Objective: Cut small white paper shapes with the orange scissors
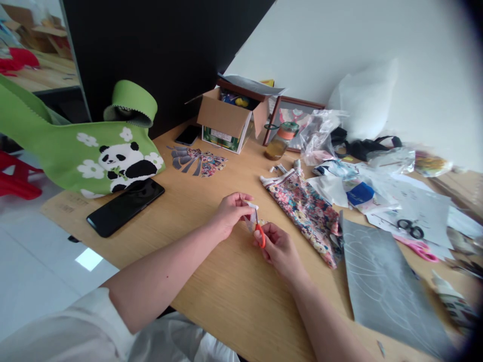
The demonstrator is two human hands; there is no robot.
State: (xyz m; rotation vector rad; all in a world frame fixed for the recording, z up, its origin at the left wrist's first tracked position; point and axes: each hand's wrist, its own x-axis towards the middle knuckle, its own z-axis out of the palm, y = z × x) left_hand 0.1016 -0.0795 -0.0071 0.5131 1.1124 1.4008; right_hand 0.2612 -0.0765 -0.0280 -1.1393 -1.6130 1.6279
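My left hand (231,211) pinches a small pale scrap of paper or fabric (250,215) just above the wooden table (211,281). My right hand (277,247) is closed around small orange-handled scissors (259,234), whose blades point up into the scrap. Both hands meet near the table's middle. A floral fabric piece (307,213) lies just to the right of them.
A black phone (126,206) lies at the left beside a green panda-print felt roll (94,151). A cardboard box (230,118), a bottle (281,141), cut floral shapes (198,161), a grey sheet (385,286), pink scissors (418,249), black scissors (411,229) and loose papers crowd the back and right.
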